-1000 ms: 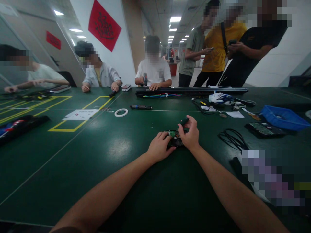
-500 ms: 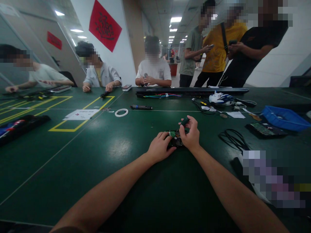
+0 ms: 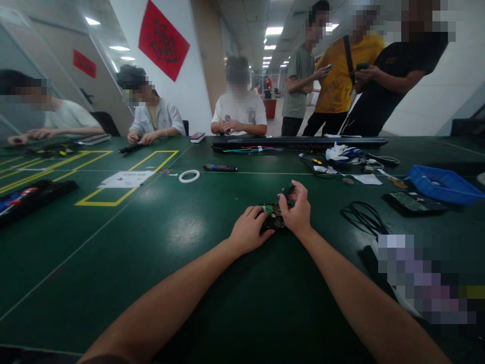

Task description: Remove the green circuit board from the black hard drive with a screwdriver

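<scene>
A small black housing with a green circuit board (image 3: 270, 209) and other parts showing inside lies on the green table (image 3: 212, 273) in front of me. My left hand (image 3: 250, 230) grips its left side, fingers over the far edge and thumb along the near one. Above the right part of the housing, my right hand (image 3: 298, 210) is closed around a screwdriver (image 3: 289, 189) with a dark green handle, which leans to the upper right. The screwdriver's tip is hidden by my fingers and too small to make out.
Beyond my hands lie a black pen-shaped tool (image 3: 220, 168) and a white tape ring (image 3: 189, 176). To the right are a coiled black cable (image 3: 361, 218), another circuit-board unit (image 3: 415, 203) and a blue tray (image 3: 445, 184). A long black bar (image 3: 299, 143) lies at the back. Several people sit or stand around.
My right hand has turned the screwdriver's handle slightly, its fingers curling a little differently. My left hand and the housing stay put. A seated person at the back left has drawn a dark tool leftward.
</scene>
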Demonstrator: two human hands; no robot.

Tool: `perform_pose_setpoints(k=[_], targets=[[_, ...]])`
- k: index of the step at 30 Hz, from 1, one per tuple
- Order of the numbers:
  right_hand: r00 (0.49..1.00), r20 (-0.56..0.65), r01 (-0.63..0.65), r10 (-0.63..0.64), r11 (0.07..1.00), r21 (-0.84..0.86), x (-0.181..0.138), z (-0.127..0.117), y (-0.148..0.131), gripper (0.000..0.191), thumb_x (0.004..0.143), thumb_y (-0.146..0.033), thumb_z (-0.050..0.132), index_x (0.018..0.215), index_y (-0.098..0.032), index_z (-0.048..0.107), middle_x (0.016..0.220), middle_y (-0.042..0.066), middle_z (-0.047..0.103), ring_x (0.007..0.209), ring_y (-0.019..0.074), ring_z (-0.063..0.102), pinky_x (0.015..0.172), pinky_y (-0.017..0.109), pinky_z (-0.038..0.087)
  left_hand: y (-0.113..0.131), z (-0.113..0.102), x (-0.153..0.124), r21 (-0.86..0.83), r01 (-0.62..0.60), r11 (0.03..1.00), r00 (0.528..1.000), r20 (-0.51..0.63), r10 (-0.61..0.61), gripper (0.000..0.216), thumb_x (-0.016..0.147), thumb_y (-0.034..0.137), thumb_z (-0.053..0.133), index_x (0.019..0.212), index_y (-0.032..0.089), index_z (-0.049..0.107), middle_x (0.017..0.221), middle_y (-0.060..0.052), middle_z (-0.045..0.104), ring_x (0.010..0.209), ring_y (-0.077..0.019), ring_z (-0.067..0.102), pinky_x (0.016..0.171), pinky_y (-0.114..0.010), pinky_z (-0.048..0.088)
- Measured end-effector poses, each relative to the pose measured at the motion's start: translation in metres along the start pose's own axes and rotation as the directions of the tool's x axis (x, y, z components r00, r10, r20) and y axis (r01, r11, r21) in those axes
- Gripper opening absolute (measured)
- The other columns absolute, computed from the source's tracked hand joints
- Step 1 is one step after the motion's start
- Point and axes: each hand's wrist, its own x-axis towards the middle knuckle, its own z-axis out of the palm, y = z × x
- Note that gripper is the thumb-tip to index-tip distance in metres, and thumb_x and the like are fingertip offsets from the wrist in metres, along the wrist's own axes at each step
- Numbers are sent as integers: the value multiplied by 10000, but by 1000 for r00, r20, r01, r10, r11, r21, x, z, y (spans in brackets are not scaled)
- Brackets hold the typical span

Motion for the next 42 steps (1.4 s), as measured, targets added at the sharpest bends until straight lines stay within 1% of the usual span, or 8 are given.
perform_pose_setpoints(k=[7,12,16,22,30,34,37,42], targets=[[999,-8,31,-31,998,-59,2,-2,-3,581,929,-335,634,1459,-227,422,1147,129,678,848,255,700,806,476,611,0,0,0,7,-3,1000,1000,5,3,520,890,496,667,1316,214,570,1359,-120,553,1298,-321,462,1065,-494,472],[999,27,18,-19,999,36,1,-2,-4,570,951,-285,592,1474,-216,377,1179,137,688,948,262,721,876,483,602,0,0,0,2,5,1000,1000,5,-5,524,889,490,667,1321,213,565,1361,-121,549,1291,-321,464,1054,-493,480],[999,24,20,-22,995,95,0,0,-4,564,959,-258,577,1475,-209,353,1229,153,674,1004,264,724,916,485,593,0,0,0,-1,10,1000,1000,8,-10,516,888,486,670,1320,222,567,1360,-117,550,1299,-321,461,1055,-497,479],[1000,-6,12,-12,1000,6,0,0,-1,587,933,-308,634,1458,-207,393,1152,143,686,913,264,725,844,472,613,0,-2,0,-16,5,1000,1000,5,-5,519,886,475,674,1326,223,559,1365,-120,548,1304,-325,455,1064,-507,469],[999,-39,33,-35,999,-42,0,1,1,596,917,-346,653,1452,-234,418,1203,136,647,875,254,695,817,476,619,0,-1,-1,5,0,1000,1000,3,0,508,894,485,663,1320,226,564,1373,-115,544,1311,-318,451,1077,-501,461],[999,-30,41,-43,997,-63,1,1,1,596,914,-346,658,1456,-247,431,1175,123,647,849,251,682,797,481,624,-1,0,-1,-1,-3,1000,1000,1,3,514,893,485,665,1324,223,564,1376,-116,541,1314,-314,451,1081,-492,462],[998,-15,55,-56,996,-70,2,-1,-1,597,917,-334,653,1467,-251,434,1158,121,646,860,255,678,807,488,623,-1,0,-1,4,3,1000,1000,5,-3,517,895,494,658,1326,223,564,1369,-118,546,1307,-320,455,1071,-496,470],[998,9,63,-63,997,-45,2,-1,-4,601,931,-291,615,1489,-235,400,1227,142,651,944,271,699,868,502,610,0,-2,-1,13,-3,1000,1000,6,3,515,898,494,653,1315,204,570,1361,-126,552,1297,-324,458,1069,-495,469]])
